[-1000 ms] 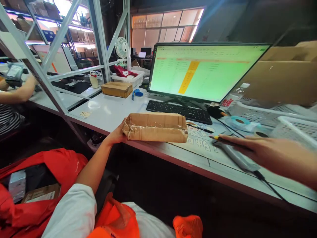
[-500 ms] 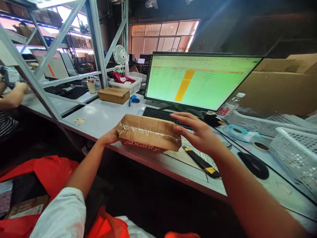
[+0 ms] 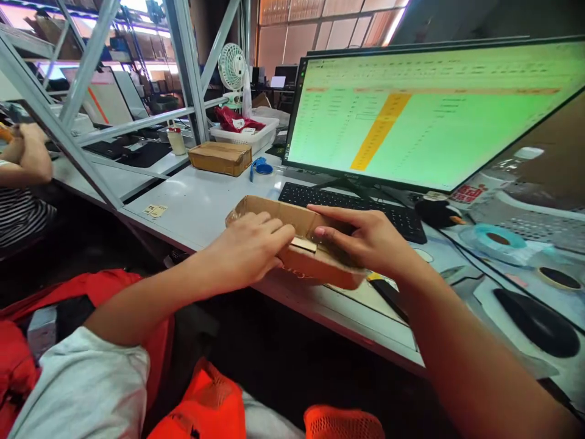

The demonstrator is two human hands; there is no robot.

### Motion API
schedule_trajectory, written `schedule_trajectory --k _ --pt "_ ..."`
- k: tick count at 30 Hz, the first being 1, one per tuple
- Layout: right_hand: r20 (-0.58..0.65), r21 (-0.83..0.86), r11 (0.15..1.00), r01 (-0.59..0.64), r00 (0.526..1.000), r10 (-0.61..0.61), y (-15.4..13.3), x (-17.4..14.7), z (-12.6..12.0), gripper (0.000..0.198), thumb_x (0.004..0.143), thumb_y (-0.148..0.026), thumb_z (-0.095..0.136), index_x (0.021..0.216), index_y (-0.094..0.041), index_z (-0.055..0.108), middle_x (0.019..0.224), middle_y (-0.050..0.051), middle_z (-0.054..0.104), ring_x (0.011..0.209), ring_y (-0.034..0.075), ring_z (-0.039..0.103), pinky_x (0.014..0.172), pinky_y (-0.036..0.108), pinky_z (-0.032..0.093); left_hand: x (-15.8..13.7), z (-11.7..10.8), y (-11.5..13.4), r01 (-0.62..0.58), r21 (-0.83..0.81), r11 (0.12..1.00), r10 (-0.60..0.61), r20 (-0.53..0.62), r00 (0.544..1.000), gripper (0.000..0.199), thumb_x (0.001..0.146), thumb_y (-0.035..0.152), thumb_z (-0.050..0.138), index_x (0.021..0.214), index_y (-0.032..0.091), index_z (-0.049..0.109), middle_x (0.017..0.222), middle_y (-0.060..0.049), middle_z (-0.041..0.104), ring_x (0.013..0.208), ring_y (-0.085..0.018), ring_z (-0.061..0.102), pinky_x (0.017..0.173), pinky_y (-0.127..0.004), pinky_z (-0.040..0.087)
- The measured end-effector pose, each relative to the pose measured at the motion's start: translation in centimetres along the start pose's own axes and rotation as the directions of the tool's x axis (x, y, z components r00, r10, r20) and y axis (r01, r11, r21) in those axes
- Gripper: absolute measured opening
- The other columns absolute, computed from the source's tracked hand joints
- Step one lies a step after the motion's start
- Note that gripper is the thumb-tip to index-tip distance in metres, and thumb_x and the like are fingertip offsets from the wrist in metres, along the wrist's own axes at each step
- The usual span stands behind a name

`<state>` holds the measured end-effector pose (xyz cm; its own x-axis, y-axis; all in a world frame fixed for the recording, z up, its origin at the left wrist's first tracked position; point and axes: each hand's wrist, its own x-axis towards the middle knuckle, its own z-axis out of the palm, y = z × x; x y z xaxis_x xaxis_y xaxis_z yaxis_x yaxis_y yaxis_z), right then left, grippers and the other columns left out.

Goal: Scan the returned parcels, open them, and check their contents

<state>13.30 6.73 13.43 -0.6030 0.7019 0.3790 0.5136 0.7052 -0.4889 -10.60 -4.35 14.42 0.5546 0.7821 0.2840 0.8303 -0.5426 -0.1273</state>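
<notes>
A small brown cardboard box (image 3: 315, 266) with shiny tape at its left end sits at the table's front edge, its upper side partly open. My left hand (image 3: 258, 247) lies across its near side, fingers curled over the rim and closed on the box; the fingertips are partly hidden. My right hand (image 3: 361, 236) grips the right end, thumb over the top and fingers along the far wall. Just right of the box, a black and yellow utility knife (image 3: 388, 296) lies partly hidden beneath my right wrist.
Behind the box stand a keyboard (image 3: 306, 194) and a lit monitor (image 3: 425, 122). Another cardboard box (image 3: 220, 158) and blue tape (image 3: 262, 167) lie farther back. At right are a mouse (image 3: 537, 321) and tape rolls (image 3: 496, 238). A co-worker's arm (image 3: 30, 158) shows at far left.
My left hand has moved from the box's left end onto its near side. My right hand has closed on the right end. The box's upper side now shows an opening. The view has shifted.
</notes>
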Motion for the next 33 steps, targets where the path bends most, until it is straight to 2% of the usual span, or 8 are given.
schedule_trajectory --k 4,8,12,16,20,23,28,33 --pt "-0.035 0.015 0.999 -0.051 0.998 0.052 1.7 1.1 0.0 0.049 0.092 -0.048 0.063 0.132 -0.021 0.072 0.120 0.005 0.075 0.101 0.027 0.071 0.086 0.037 0.057 -0.9 3.1 1.5 0.043 0.186 0.982 -0.019 -0.129 0.992 0.015 0.094 0.008 0.051 0.092 0.018 0.062 0.090 -0.009 0.063 0.091 -0.027 0.059 0.075 -0.038 0.047" --pt "0.010 -0.088 0.996 0.007 1.000 -0.006 1.6 2.2 0.2 0.051 0.094 -0.051 0.060 0.134 -0.021 0.069 0.118 0.009 0.074 0.101 0.027 0.069 0.087 0.039 0.056 -1.7 4.2 1.3 0.059 0.192 0.980 -0.037 -0.117 0.992 0.017 0.086 0.004 0.055 0.091 0.019 0.062 0.091 -0.008 0.062 0.089 -0.027 0.059 0.071 -0.038 0.048" --pt "0.000 -0.391 0.908 0.150 0.987 -0.163 -0.1 2.2 0.4 0.065 0.086 -0.063 0.068 0.134 -0.019 0.068 0.124 0.015 0.066 0.108 0.030 0.063 0.087 0.042 0.054 -1.7 3.7 0.3 -0.007 0.098 0.995 0.014 -0.075 0.997 0.017 0.083 0.008 0.058 0.096 0.018 0.062 0.121 -0.012 0.063 0.097 -0.026 0.061 0.078 -0.038 0.052" --pt "0.073 -0.561 0.790 0.249 0.965 -0.252 -2.0 1.6 0.1 0.054 0.094 -0.053 0.058 0.134 -0.017 0.065 0.114 0.015 0.068 0.098 0.028 0.063 0.074 0.036 0.049 -1.8 3.2 -0.1 -0.025 -0.044 0.999 0.024 -0.025 0.999 0.023 0.083 0.010 0.057 0.104 0.017 0.062 0.143 -0.014 0.053 0.109 -0.025 0.063 0.089 -0.037 0.054" --pt "-0.051 -0.619 0.785 0.025 0.996 -0.072 -2.8 2.8 -1.2 0.043 0.102 -0.043 0.040 0.103 -0.016 0.073 0.080 0.011 0.067 0.070 0.023 0.058 0.061 0.033 0.034 -1.6 2.7 0.4 -0.020 -0.087 0.996 0.022 0.026 0.999 0.022 0.085 0.013 0.056 0.105 0.018 0.063 0.142 -0.014 0.053 0.107 -0.025 0.066 0.087 -0.037 0.057" --pt "-0.088 -0.517 0.850 -0.101 0.994 0.064 -2.6 5.3 -2.6 0.039 0.101 -0.037 0.041 0.083 -0.016 0.069 0.067 0.008 0.058 0.062 0.019 0.049 0.061 0.034 0.029 -1.3 2.3 1.0 -0.020 -0.078 0.997 0.026 0.065 0.998 0.022 0.087 0.014 0.056 0.107 0.019 0.063 0.141 -0.014 0.053 0.099 -0.024 0.068 0.079 -0.036 0.058" --pt "0.157 -0.118 0.988 -0.103 0.980 0.121 -1.4 8.1 -3.5 0.040 0.094 -0.047 0.055 0.066 -0.019 0.059 0.059 0.001 0.050 0.057 0.013 0.039 0.057 0.030 0.029 -2.0 1.2 1.5 -0.007 -0.068 0.998 0.017 0.139 0.990 0.023 0.089 0.014 0.055 0.110 0.019 0.062 0.143 -0.015 0.051 0.094 -0.023 0.069 0.071 -0.034 0.057" --pt "0.371 0.488 0.816 -0.310 0.920 0.128 0.2 6.7 -1.8 0.058 0.071 -0.076 0.073 0.074 -0.020 0.062 0.065 0.000 0.057 0.056 0.012 0.045 0.050 0.025 0.033 -1.9 -1.3 0.5 -0.073 -0.325 0.943 0.119 0.126 0.985 0.031 0.097 0.049 0.062 0.100 0.019 0.061 0.120 -0.010 0.064 0.093 -0.022 0.068 0.076 -0.032 0.054"
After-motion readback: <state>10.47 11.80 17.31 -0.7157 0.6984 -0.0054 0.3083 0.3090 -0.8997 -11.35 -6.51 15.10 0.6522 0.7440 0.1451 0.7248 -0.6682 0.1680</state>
